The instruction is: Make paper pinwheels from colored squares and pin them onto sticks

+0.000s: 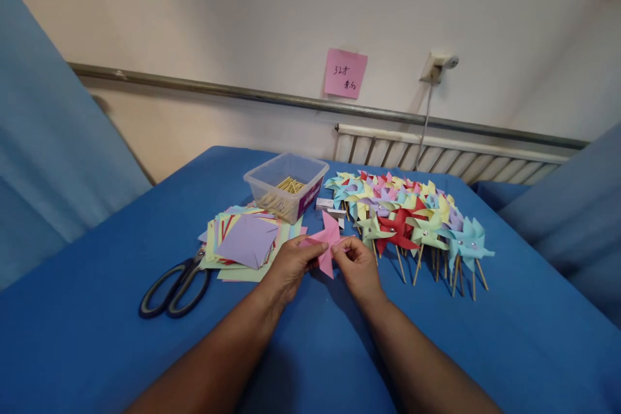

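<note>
Between my hands is a pink paper pinwheel (330, 229), its blades folded in toward the middle and no stick visible on it. My left hand (292, 263) pinches it from the left, thumb near its centre. On the other side, the fingers of my right hand (356, 265) press at the centre too. Whether a pin sits under the fingertips cannot be seen. Just behind the pinwheel lie small white boxes (324, 204). Left of my hands is a loose stack of coloured paper squares (247, 241), a purple one on top with slits cut in its corners.
Scissors (175, 288) with dark handles lie at the left, blades partly under the paper. A clear plastic box (310, 176) holds thin wooden sticks (290, 185). Many finished pinwheels (398, 229) on sticks crowd the right side. The blue-covered table (97, 336) meets a wall with a radiator (388, 152).
</note>
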Motion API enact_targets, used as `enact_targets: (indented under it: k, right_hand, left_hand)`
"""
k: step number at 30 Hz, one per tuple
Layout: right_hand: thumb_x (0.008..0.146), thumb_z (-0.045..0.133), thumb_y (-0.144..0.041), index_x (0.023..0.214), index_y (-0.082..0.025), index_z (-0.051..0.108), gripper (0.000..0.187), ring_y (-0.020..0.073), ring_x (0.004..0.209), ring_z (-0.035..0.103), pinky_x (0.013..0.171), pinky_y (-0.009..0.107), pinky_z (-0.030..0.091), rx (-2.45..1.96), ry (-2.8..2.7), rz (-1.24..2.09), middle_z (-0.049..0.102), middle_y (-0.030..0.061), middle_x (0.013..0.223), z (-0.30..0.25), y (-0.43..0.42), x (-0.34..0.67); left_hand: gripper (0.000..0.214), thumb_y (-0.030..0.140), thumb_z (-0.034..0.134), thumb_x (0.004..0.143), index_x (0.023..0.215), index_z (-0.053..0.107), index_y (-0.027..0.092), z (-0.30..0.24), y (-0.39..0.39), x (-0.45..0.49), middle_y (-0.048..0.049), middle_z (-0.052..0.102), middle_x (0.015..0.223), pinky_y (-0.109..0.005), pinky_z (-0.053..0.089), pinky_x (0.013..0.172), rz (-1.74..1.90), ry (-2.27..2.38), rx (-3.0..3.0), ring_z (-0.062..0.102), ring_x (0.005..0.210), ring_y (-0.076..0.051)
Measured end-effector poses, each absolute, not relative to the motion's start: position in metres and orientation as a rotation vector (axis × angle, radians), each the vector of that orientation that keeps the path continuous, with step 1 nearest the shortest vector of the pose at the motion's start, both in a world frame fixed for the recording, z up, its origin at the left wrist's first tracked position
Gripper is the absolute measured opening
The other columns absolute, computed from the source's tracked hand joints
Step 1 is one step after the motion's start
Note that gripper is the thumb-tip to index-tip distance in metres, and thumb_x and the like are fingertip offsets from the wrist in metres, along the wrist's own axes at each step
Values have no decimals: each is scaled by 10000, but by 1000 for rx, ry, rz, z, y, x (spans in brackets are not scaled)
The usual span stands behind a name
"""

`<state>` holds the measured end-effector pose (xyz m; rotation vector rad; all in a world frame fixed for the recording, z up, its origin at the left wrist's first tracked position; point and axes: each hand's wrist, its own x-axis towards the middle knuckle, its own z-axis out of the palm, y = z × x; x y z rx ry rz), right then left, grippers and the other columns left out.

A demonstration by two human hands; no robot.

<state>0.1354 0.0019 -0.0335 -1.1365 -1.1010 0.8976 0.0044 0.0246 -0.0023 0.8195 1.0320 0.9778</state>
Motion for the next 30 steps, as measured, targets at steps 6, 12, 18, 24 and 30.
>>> enact_targets:
  k: [6,12,18,24,30]
  right_hand:
    - [732,606,-292,650,-175,527,163,111,578,465,567,238,391,-1148,-1079,865,526,-26,624,-35,3,136]
    - [730,606,-291,662,-181,534,148,103,542,454,525,224,379,-1182,-1119,827,521,-31,621,-35,2,135]
    - [733,598,-273,656,-183,534,134,109,570,475,552,232,392,-1188,-1109,767,550,-17,658,-35,3,136]
    - [745,589,-271,658,-183,536,135,104,542,463,525,225,380,-1207,-1153,747,521,-32,617,-36,1,135]
    - [738,591,-252,633,-185,522,143,109,563,470,544,228,388,-1222,-1193,710,529,-24,635,-32,0,136]
  left_hand:
    - [286,308,790,570,753,655,135,-5,25,4,-14,640,662,-273,439,645,968,1012,851,577,605,-129]
    - [284,312,795,559,730,654,135,-3,24,5,-9,634,636,-267,428,617,969,1034,854,567,574,-124]
    - [278,306,790,568,736,655,131,-4,24,4,-2,624,620,-260,420,607,958,1018,867,562,560,-117]
    - [308,333,787,570,760,664,123,-5,25,4,-16,634,637,-264,418,593,961,1013,891,565,564,-126]
    - [298,315,790,567,756,661,124,-4,25,5,-13,627,624,-262,413,582,961,1024,881,554,552,-123]
